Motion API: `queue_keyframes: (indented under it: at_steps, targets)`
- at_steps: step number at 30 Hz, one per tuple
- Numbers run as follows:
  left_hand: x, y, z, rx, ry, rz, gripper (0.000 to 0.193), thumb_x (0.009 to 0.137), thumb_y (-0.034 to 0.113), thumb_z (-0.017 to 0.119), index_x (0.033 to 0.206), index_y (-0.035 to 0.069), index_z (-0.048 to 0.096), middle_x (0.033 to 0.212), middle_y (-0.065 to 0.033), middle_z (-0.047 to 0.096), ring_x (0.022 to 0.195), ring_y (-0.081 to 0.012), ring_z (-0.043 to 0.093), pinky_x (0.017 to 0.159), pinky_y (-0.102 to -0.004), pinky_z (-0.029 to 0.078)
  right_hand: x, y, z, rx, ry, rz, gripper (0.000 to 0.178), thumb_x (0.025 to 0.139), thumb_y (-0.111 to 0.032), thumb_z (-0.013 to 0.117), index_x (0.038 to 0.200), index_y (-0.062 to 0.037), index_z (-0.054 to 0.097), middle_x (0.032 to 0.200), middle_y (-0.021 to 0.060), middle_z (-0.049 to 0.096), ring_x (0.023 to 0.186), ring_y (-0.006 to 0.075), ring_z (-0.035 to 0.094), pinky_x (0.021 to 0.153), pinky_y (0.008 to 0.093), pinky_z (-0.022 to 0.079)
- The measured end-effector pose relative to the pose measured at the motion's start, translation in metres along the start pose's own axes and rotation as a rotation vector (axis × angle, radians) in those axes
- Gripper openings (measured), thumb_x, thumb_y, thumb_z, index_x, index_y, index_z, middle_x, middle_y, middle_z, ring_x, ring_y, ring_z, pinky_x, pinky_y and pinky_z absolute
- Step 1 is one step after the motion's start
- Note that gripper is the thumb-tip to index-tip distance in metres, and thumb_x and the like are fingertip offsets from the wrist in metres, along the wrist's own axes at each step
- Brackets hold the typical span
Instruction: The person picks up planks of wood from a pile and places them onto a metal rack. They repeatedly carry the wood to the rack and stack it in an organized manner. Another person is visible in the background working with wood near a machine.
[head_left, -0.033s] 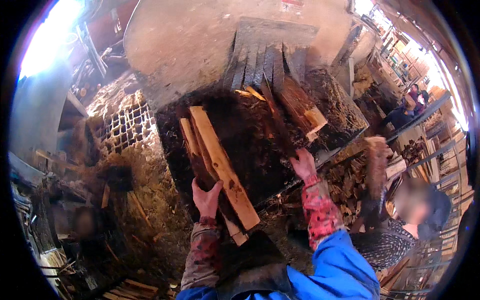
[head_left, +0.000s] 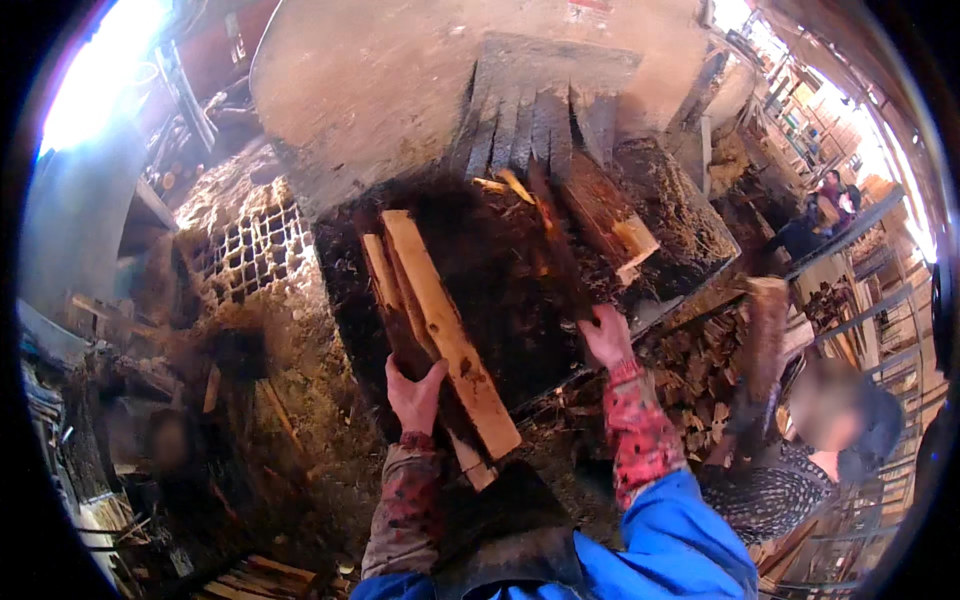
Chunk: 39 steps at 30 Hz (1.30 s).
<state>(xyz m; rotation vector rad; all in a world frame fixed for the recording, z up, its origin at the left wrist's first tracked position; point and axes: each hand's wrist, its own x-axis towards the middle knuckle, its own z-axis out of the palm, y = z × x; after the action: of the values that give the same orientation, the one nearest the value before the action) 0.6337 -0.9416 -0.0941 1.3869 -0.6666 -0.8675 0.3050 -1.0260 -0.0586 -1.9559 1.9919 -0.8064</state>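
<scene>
Left hand (head_left: 413,402) is clamped on a slab (head_left: 405,325), while a dark strip (head_left: 562,250) is gripped at its near end by the right hand (head_left: 608,340).

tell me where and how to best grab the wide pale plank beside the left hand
The wide pale plank is probably best gripped at its near end, from your own side, top and underside: it points that way and seems to overhang the dark table.

No lettering, number or sign can be read. A small patch of red marks (head_left: 588,8) stands near the upper edge of view on the large tan panel (head_left: 380,90), too blurred to make out.
</scene>
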Motion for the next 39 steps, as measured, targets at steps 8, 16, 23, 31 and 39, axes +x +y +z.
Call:
queue_keyframes:
  at_steps: [8, 16, 23, 31, 39]
  targets:
    - [0.0, 0.004, 0.0, 0.045, -0.029, 0.004, 0.068, 0.068, 0.017, 0.082, 0.124, -0.002, 0.047, 0.105, -0.0105, 0.066, 0.093, -0.018, 0.063, 0.085, -0.0306, 0.05, -0.125, -0.077, -0.029, 0.409, -0.101, 0.083, 0.016, 0.081, -0.011, 0.067, 0.091, 0.0017, 0.064, 0.084, 0.0167, 0.062, 0.075, 0.0315, 0.062, 0.061, 0.0376, 0.052]
    - [0.004, -0.007, -0.002, 0.036, -0.049, 0.007, 0.067, 0.068, 0.02, 0.082, 0.123, 0.0, 0.048, 0.108, -0.0113, 0.065, 0.096, -0.0194, 0.063, 0.086, -0.0318, 0.049, -0.156, -0.088, 0.014, 0.335, -0.013, -0.314, 0.019, 0.079, -0.007, 0.068, 0.093, 0.0029, 0.061, 0.094, 0.0192, 0.061, 0.08, 0.0373, 0.061, 0.071, 0.041, 0.051]
    - [0.01, -0.031, -0.021, 0.238, 0.015, 0.041, 0.072, 0.073, 0.033, 0.08, 0.128, 0.0, 0.047, 0.11, -0.0133, 0.065, 0.099, -0.0224, 0.063, 0.088, -0.033, 0.048, -0.151, -0.149, 0.032, 0.177, -0.188, -0.249, 0.024, 0.078, -0.01, 0.065, 0.099, 0.0016, 0.058, 0.102, 0.0187, 0.054, 0.091, 0.0397, 0.055, 0.076, 0.0432, 0.048]
    - [0.003, -0.011, -0.004, 0.214, 0.107, 0.126, 0.042, 0.096, 0.029, 0.057, 0.121, -0.005, 0.052, 0.109, -0.0096, 0.06, 0.098, -0.0165, 0.054, 0.086, -0.0294, 0.045, -0.16, -0.159, 0.058, 0.085, -0.246, -0.309, 0.059, 0.077, -0.026, 0.069, 0.128, -0.0051, 0.049, 0.124, 0.0214, 0.048, 0.112, 0.0402, 0.047, 0.092, 0.0482, 0.041]
    - [0.044, -0.059, -0.02, -0.034, -0.095, 0.014, 0.064, 0.088, 0.026, 0.068, 0.134, -0.008, 0.039, 0.123, -0.017, 0.054, 0.108, -0.0226, 0.052, 0.093, -0.0343, 0.045, -0.155, -0.175, 0.072, 0.117, -0.354, -0.293, 0.064, 0.079, -0.034, 0.068, 0.13, -0.002, 0.047, 0.13, 0.0274, 0.039, 0.115, 0.0476, 0.046, 0.094, 0.0499, 0.044]
